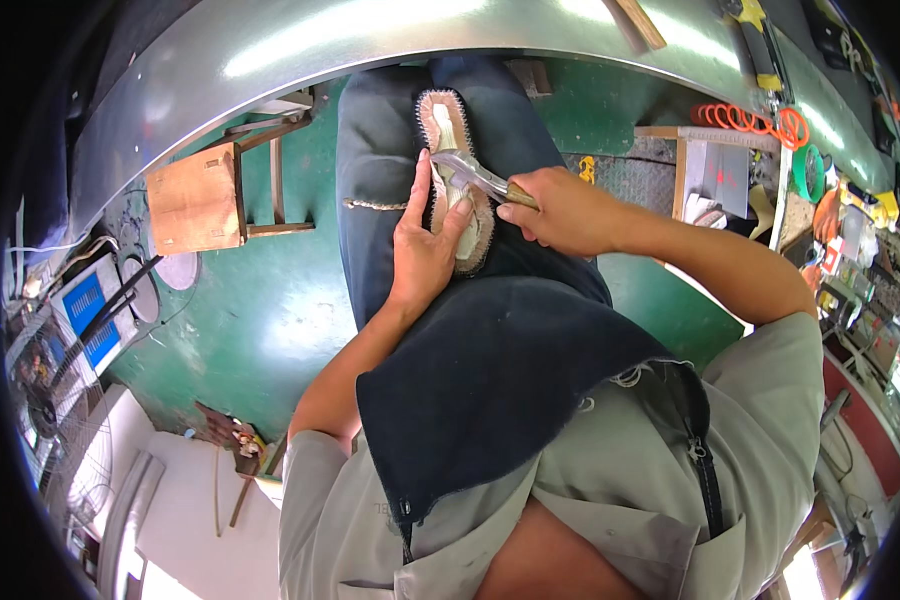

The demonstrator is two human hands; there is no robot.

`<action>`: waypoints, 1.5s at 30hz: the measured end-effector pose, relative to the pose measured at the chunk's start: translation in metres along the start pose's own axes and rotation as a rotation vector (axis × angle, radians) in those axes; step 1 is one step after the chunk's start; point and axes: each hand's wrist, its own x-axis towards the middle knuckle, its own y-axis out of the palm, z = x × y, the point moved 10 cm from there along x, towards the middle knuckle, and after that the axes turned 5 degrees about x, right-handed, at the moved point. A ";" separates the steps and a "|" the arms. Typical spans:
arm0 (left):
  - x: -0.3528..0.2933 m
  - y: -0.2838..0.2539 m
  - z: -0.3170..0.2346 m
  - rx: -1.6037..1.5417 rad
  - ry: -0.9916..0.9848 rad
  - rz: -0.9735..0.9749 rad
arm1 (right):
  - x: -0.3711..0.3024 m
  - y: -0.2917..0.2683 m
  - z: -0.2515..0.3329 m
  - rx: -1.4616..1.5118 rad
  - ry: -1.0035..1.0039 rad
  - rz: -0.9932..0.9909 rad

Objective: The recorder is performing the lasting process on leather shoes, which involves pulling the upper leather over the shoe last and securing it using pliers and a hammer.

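On my lap lies a shoe (471, 250), underside up, with pale material along its middle and a ring of stitches or small teeth round its rim. My left hand (425, 247) holds it from the left side, the thumb pressed on the underside and the forefinger stretched along the edge. A hammer (490, 182) with a curved metal head and a wooden handle is gripped in my right hand (565, 210). Its head is over the middle of the shoe, close to my left fingertips; whether it touches cannot be made out. A dark apron (490, 370) covers my lap.
A metal bench (370, 35) curves across the far side, with a wooden stick (638, 22) on it. A wooden stool (198, 200) stands left, a fan (45, 410) lower left. On the right are an orange coiled hose (735, 120), a green tape roll (808, 172) and cluttered shelves.
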 end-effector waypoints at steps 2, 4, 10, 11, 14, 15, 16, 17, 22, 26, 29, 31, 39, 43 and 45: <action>-0.001 0.000 -0.001 -0.014 -0.017 -0.004 | -0.002 -0.006 -0.003 0.173 0.137 0.148; -0.001 0.001 -0.002 0.028 0.003 -0.001 | -0.003 -0.004 -0.012 0.347 0.264 0.290; -0.003 0.002 -0.006 0.086 -0.022 -0.012 | -0.003 0.009 -0.013 0.476 0.228 0.302; -0.004 0.000 -0.010 0.116 0.030 -0.031 | -0.003 0.011 -0.012 0.404 0.193 0.255; 0.002 0.013 0.031 -0.829 -0.397 0.082 | -0.007 0.019 -0.009 0.365 0.213 0.213; 0.002 0.009 0.046 -0.778 -0.535 -0.005 | -0.005 0.020 -0.007 0.363 0.206 0.218; 0.003 0.010 0.050 -0.771 -0.542 -0.017 | -0.001 0.021 -0.005 0.291 0.169 0.213; 0.007 0.011 0.057 -0.759 -0.588 -0.041 | 0.004 0.018 -0.002 0.214 0.131 0.198; 0.016 0.016 0.072 -0.813 -0.673 0.050 | 0.013 0.026 -0.013 0.234 0.129 0.115; 0.015 0.024 0.040 -0.824 -0.585 0.197 | -0.001 0.032 -0.026 0.351 0.111 0.000; 0.019 0.024 0.055 -0.726 -0.626 0.219 | -0.012 0.031 -0.027 0.537 0.181 0.002; 0.019 0.030 0.056 -0.669 -0.656 0.221 | -0.020 0.040 -0.037 0.659 0.194 -0.002; 0.030 0.040 0.073 -0.562 -0.626 0.061 | -0.030 0.001 -0.042 0.629 0.445 0.330; 0.020 0.017 0.054 -0.287 -0.570 -0.078 | -0.034 -0.062 -0.014 -0.271 0.305 0.248; 0.019 0.012 0.064 -0.167 -0.455 -0.075 | -0.017 -0.077 0.061 -0.314 -0.146 -0.183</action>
